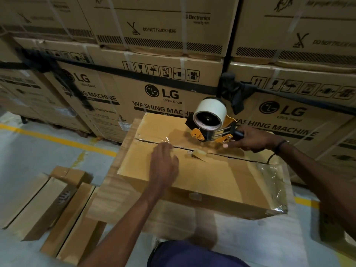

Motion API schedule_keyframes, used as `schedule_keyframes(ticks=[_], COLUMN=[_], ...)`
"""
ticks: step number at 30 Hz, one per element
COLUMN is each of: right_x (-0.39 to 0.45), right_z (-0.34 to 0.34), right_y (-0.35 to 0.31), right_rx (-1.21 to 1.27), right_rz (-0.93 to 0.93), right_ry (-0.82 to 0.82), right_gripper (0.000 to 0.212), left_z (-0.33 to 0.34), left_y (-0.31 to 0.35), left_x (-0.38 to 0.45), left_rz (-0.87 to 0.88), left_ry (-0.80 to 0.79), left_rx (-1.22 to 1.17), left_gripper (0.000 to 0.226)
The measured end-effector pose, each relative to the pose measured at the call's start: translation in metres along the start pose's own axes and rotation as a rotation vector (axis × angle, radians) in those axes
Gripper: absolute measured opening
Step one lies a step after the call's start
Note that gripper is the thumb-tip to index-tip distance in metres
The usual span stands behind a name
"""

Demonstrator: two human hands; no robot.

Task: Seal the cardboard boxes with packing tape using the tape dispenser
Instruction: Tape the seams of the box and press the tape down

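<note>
Cardboard box (212, 182), brown and oblong, lying flat at centre on what looks like another piece of cardboard, its two top flaps meeting along a ragged centre seam (221, 154) that runs from upper left to lower right. Clear packing tape (154, 142) covers the left end of the seam; wrinkled clear tape also wraps the box's right end. Tape dispenser (211, 126), black and orange with a large white tape roll (210, 110) on top, stands on the far flap just beyond the seam, near its middle. Right hand (250, 139) grips the dispenser's black handle, fingers curled around it, index finger extended along the orange frame; a dark band circles the wrist. Left hand (163, 162) rests palm down on the near flap, fingers straight and slightly spread, fingertips touching the taped part of the seam; it grasps nothing. Long narrow cardboard boxes (48, 205) lie on the grey floor (38, 151) at lower left, well apart from the main box. Yellow line (57, 140) crosses the floor behind them. Large stacked cartons (163, 93) printed "LG" and "WASHING MACHINE" fill the background, bound with white straps and a black band.
</note>
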State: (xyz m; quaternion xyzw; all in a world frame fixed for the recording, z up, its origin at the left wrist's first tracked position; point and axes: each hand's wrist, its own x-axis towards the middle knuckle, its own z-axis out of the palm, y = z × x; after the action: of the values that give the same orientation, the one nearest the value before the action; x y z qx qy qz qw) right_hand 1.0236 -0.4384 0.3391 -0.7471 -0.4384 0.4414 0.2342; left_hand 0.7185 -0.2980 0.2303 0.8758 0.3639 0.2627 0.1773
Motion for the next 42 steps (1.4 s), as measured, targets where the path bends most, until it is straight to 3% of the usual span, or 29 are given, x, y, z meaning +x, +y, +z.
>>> schedule_keyframes(ticks=[4, 7, 14, 19, 25, 33, 38, 40, 42], right_x=[-0.003, -0.004, -0.006, -0.004, 0.005, 0.006, 0.010, 0.011, 0.011], right_z=[0.004, 0.005, 0.003, 0.004, 0.017, 0.024, 0.028, 0.030, 0.032], right_y=[0.004, 0.007, 0.005, 0.015, 0.043, 0.046, 0.050, 0.049, 0.047], right_rx=[-0.016, -0.022, -0.044, -0.039, -0.165, -0.130, -0.129, -0.123, -0.126], right_rz=[-0.021, 0.002, -0.047, -0.058, -0.049, -0.072, -0.055, -0.064, -0.056], right_ry=[-0.061, -0.058, -0.027, -0.090, -0.058, -0.087, -0.075, -0.077, -0.074], right_gripper=[0.028, 0.026, 0.032, 0.029, 0.045, 0.028, 0.031, 0.024, 0.017], left_z=[0.021, 0.028, 0.034, 0.037, 0.040, 0.040, 0.038, 0.042, 0.048], left_y=[0.042, 0.051, 0.050, 0.042, 0.045, 0.036, 0.023, 0.015, 0.010], left_x=[-0.028, -0.031, -0.029, -0.028, -0.020, 0.005, 0.014, 0.013, 0.010], left_rz=[0.371, 0.438, 0.332, 0.244, 0.042, -0.155, -0.092, -0.015, 0.069], left_ry=[-0.148, -0.196, -0.341, -0.350, -0.179, -0.064, -0.070, -0.214, -0.364], left_rx=[0.011, 0.093, 0.133, 0.156, -0.033, -0.104, -0.078, 0.000, 0.112], left_gripper=[0.050, 0.060, 0.060, 0.068, 0.037, 0.009, 0.049, 0.065, 0.067])
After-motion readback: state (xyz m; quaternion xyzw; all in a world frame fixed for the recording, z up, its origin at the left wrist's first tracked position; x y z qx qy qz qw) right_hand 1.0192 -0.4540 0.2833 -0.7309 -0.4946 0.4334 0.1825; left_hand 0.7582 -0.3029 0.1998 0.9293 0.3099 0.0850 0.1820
